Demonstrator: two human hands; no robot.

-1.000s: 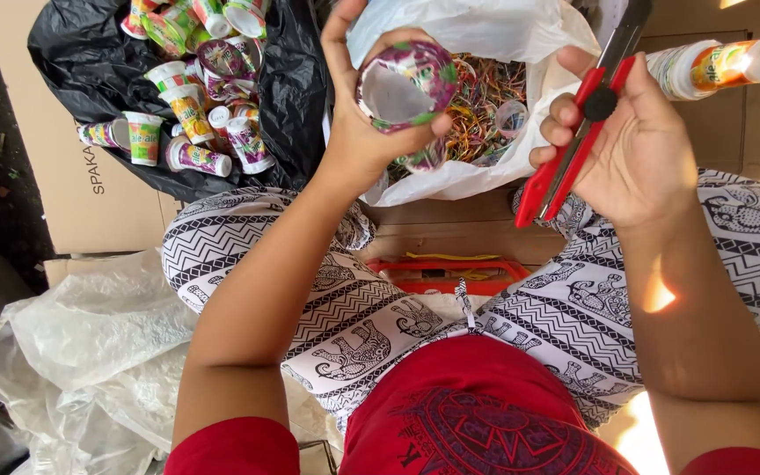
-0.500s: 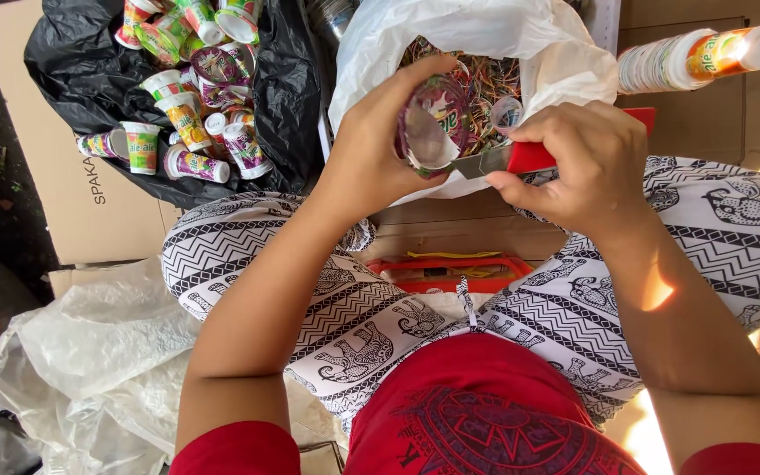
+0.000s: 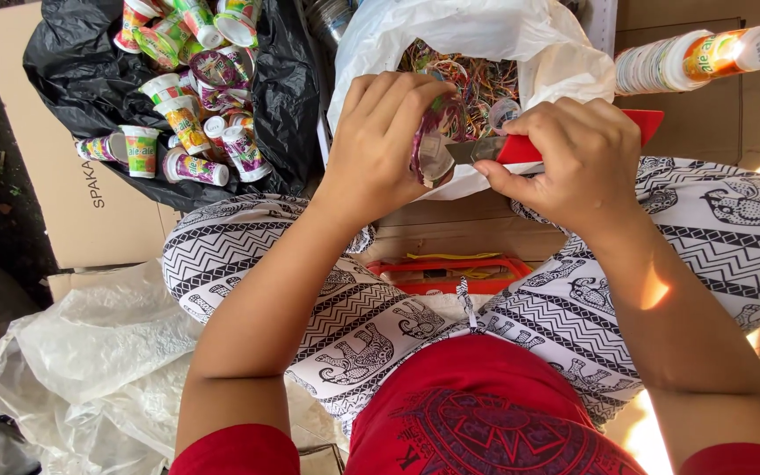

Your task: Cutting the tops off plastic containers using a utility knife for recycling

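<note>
- The fingers (image 3: 398,105) of the left hand (image 3: 380,149) curl tightly around a small plastic cup (image 3: 435,145), held on its side above the lap; the right hand (image 3: 573,158) is clenched on a red-handled utility knife (image 3: 521,148), whose metal blade meets the cup's rim.
- The cup sits at the middle of the scene, just in front of the mouth of a white plastic bag (image 3: 503,44) that holds a tangle of coloured strips.
- The person sits with legs in black-and-white patterned trousers (image 3: 310,290) on flattened brown cardboard (image 3: 72,202); sunlight falls on the right side.
- Far left, a black plastic bag (image 3: 90,70) lies spread open with a heap of colourful small cups (image 3: 186,105) on it.
- Far right, a nested stack of cups (image 3: 697,57) lies on its side.
- Between the knees lies a flat red tray-like thing (image 3: 450,274), partly hidden.
- Near left, crumpled clear plastic sheeting (image 3: 90,352) covers the ground.
- Both hands hide much of the cup from view.
</note>
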